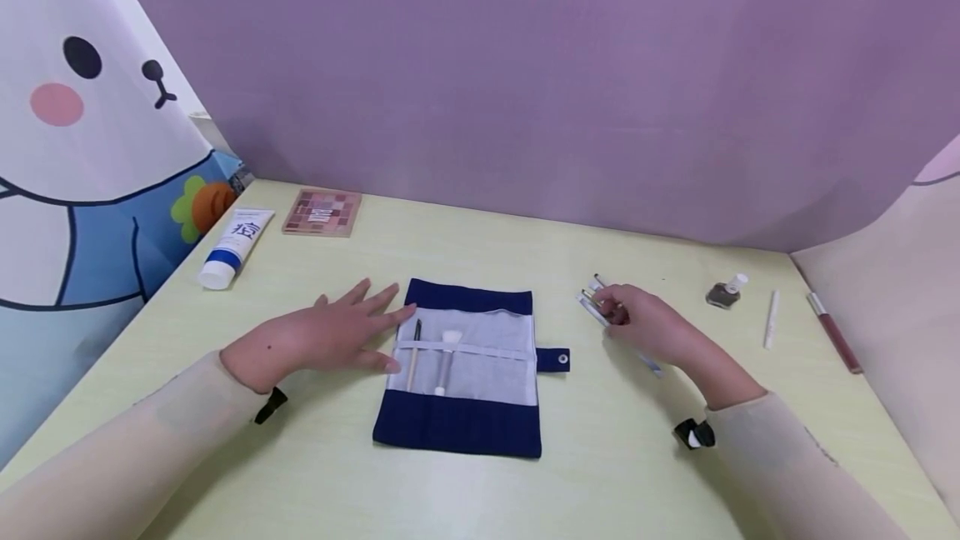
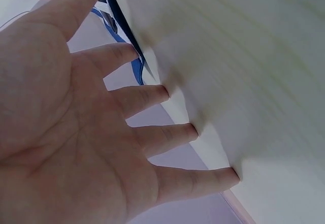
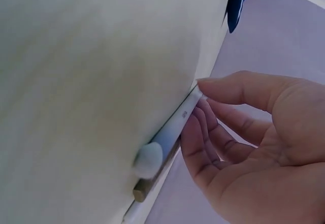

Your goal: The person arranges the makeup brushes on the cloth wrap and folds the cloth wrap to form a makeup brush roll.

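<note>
A navy brush roll point(image 1: 457, 427) lies unfolded on the table, its pale grey inside facing up. Under its elastic strap sit a thin dark-tipped brush point(image 1: 414, 357) and a fluffy white-tipped makeup brush point(image 1: 447, 361). My left hand point(image 1: 326, 337) is spread flat at the roll's left edge, thumb and index finger over the border; in the left wrist view its other fingertips touch the table. To the right of the roll, my right hand point(image 1: 637, 319) pinches a white-handled makeup brush point(image 3: 175, 120). Another brush with a brown handle end point(image 3: 144, 188) lies against it, partly hidden by the fingers.
At the back left are a white tube point(image 1: 234, 248) and an eyeshadow palette point(image 1: 322, 213). On the right stand a small dark bottle point(image 1: 723, 294), a white pen-like stick point(image 1: 771, 319) and a lip gloss tube point(image 1: 836, 336). The roll's snap tab point(image 1: 552, 360) points right.
</note>
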A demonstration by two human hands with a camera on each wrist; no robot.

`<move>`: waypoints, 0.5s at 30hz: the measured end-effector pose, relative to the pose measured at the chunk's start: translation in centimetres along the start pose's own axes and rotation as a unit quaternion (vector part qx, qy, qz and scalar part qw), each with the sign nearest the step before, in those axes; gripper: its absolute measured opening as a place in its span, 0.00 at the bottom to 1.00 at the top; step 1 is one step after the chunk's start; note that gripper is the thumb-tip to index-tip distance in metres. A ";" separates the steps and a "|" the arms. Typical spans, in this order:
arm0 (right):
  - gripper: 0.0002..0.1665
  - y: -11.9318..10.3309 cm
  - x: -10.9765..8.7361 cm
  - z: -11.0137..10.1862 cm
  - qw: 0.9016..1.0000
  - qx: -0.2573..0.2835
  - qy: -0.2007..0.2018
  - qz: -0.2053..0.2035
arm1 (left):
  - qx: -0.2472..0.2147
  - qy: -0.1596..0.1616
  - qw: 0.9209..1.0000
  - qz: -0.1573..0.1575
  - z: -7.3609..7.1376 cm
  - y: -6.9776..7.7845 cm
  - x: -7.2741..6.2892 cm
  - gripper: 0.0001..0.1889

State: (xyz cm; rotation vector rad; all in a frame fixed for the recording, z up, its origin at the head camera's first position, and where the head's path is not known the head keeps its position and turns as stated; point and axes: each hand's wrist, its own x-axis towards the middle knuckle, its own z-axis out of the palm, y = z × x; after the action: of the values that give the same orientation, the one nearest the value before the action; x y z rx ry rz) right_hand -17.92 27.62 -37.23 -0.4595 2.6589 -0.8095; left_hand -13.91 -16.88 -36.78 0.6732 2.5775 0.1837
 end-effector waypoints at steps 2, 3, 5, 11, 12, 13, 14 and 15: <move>0.18 0.0 0.2 0.2 1.000 -0.012 -0.001 -0.014 | 0.000 -0.001 1.000 -0.001 0.0 0.0 0.0 0.46; 0.17 0.0 0.3 0.2 1.000 -0.019 0.000 -0.021 | 0.000 -0.001 1.000 -0.001 0.0 0.0 0.0 0.46; 0.16 0.0 0.4 0.4 0.999 -0.031 0.003 -0.027 | 0.000 -0.002 1.000 -0.001 0.0 0.0 0.0 0.46; 0.19 -0.3 0.7 0.6 0.998 -0.053 0.009 -0.015 | -0.003 -0.003 1.000 -0.002 0.0 0.0 0.0 0.47; 0.20 -0.4 0.7 0.6 0.998 -0.056 0.009 -0.013 | -0.003 -0.002 1.000 -0.003 0.0 0.0 0.0 0.46; 0.20 -0.4 0.7 0.6 0.998 -0.059 0.009 -0.012 | -0.004 -0.003 1.000 -0.003 0.0 0.0 0.0 0.46; 0.20 -0.4 0.8 0.6 0.998 -0.061 0.008 -0.012 | -0.004 -0.003 1.000 -0.003 0.0 0.0 0.0 0.46; 0.20 -0.4 0.8 0.7 0.998 -0.063 0.008 -0.009 | -0.003 -0.003 1.000 -0.002 0.0 0.0 0.0 0.46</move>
State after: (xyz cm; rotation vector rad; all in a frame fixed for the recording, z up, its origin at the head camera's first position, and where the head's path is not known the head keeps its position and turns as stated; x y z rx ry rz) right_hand -18.28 26.64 -37.67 -0.5115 2.7355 -0.6554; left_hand -13.92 -16.87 -36.76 0.6646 2.5711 0.1886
